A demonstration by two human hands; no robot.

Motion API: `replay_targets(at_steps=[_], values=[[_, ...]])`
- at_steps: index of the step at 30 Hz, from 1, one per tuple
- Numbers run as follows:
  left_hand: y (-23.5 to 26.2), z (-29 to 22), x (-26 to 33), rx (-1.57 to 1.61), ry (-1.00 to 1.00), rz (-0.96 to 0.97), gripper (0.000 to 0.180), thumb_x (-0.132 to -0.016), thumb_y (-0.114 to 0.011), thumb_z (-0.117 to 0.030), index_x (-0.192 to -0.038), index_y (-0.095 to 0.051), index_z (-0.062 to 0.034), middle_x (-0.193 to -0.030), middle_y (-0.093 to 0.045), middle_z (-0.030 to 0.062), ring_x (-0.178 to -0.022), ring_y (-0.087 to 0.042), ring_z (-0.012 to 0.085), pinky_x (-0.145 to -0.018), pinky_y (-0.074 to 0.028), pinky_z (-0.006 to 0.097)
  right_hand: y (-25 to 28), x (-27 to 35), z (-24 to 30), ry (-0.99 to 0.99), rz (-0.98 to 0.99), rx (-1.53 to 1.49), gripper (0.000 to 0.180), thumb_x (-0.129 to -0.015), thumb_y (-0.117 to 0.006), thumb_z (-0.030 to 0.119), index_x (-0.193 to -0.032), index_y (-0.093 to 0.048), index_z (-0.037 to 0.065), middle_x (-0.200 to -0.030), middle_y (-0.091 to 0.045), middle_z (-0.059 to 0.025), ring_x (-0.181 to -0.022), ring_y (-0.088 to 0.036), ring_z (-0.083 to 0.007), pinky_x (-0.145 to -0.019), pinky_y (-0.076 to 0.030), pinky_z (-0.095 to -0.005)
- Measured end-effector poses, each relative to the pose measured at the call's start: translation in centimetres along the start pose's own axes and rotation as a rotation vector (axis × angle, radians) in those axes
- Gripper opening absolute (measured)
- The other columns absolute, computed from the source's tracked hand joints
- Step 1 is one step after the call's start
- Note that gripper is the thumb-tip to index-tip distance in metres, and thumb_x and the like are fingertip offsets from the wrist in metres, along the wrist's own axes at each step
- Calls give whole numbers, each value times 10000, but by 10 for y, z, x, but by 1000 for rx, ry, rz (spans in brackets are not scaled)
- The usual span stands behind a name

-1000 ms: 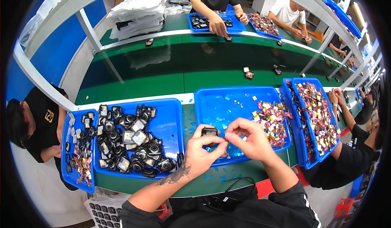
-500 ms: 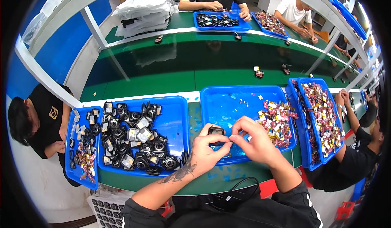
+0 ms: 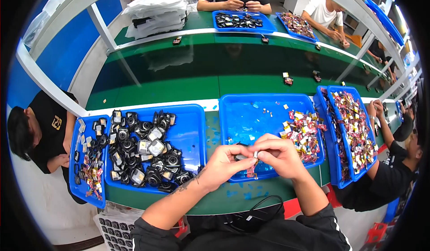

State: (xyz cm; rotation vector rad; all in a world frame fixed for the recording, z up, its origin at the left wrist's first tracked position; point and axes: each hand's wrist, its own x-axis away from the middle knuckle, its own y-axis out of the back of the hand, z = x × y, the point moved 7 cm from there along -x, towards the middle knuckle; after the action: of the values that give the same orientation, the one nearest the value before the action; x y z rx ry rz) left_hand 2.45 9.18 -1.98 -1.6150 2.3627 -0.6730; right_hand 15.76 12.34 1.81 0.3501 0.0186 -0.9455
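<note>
Both my hands meet above the near part of a blue tray [image 3: 264, 99]. My left hand [image 3: 227, 165] is closed round a small black watch-like housing [image 3: 243, 145], mostly hidden behind the fingers. My right hand [image 3: 281, 158] pinches at a tiny whitish piece [image 3: 255, 154] right beside the left fingertips. Just below the fingers shows a pink-red small part [image 3: 251, 171]; I cannot tell whether it hangs from the housing or lies in the tray. Pink, yellow and white small parts [image 3: 303, 137] are heaped on the tray's right side, with blue film scraps [image 3: 242, 126] on its bottom.
On the left, a blue tray [image 3: 190, 116] holds many black housings [image 3: 150, 150]. Narrower trays stand at far left [image 3: 101, 201] and right [image 3: 358, 175]. Beyond runs a green conveyor [image 3: 179, 83] carrying scattered small parts [image 3: 287, 79]. Co-workers sit across and on both sides.
My hands have drawn closer together, and the housing has turned and become mostly hidden. The pink-red part has come into view. Parts on the conveyor have shifted slightly right; the co-worker opposite has joined both hands.
</note>
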Motion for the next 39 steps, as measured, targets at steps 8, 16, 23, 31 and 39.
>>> replay_targets(at_steps=[8,16,23,31,39], values=[[10,-15,3,-375,-209,-213,324,-967,-514,-17,-1289,-479,7,-1202,-579,123,-1022,-604,146,-858,-505,279,14,4,21,145,-274,272,140,-833,-660,-28,-955,-707,21,-895,-687,-109,-814,-655,-205,-687,-517,-310],[11,-5,1,-156,-224,-224,363,-957,-490,34,-1313,-417,38,-1249,-563,156,-1117,-593,190,-964,-500,317,-7,2,39,152,-247,447,233,-816,-662,-42,-1033,-703,33,-822,-642,-112,-730,-635,-253,-643,-505,-333],[15,-8,5,-342,-229,-286,246,-926,-550,49,-1169,-585,59,-1103,-664,125,-1027,-645,171,-915,-518,287,-12,1,44,195,-304,523,238,-792,-684,-55,-1009,-704,42,-827,-627,-94,-740,-635,-214,-617,-509,-318],[19,-4,6,18,-191,-359,252,-891,-612,52,-1141,-629,72,-1064,-685,156,-961,-667,160,-856,-536,254,-10,11,36,125,-394,262,126,-779,-731,-34,-894,-698,7,-825,-661,-99,-714,-658,-162,-587,-541,-281],[7,-8,6,-42,-140,-234,337,-915,-594,38,-1246,-564,94,-1181,-641,160,-1064,-632,173,-917,-530,271,-11,8,49,116,-478,510,137,-779,-719,-47,-902,-710,13,-830,-674,-116,-684,-662,-192,-548,-513,-283]])
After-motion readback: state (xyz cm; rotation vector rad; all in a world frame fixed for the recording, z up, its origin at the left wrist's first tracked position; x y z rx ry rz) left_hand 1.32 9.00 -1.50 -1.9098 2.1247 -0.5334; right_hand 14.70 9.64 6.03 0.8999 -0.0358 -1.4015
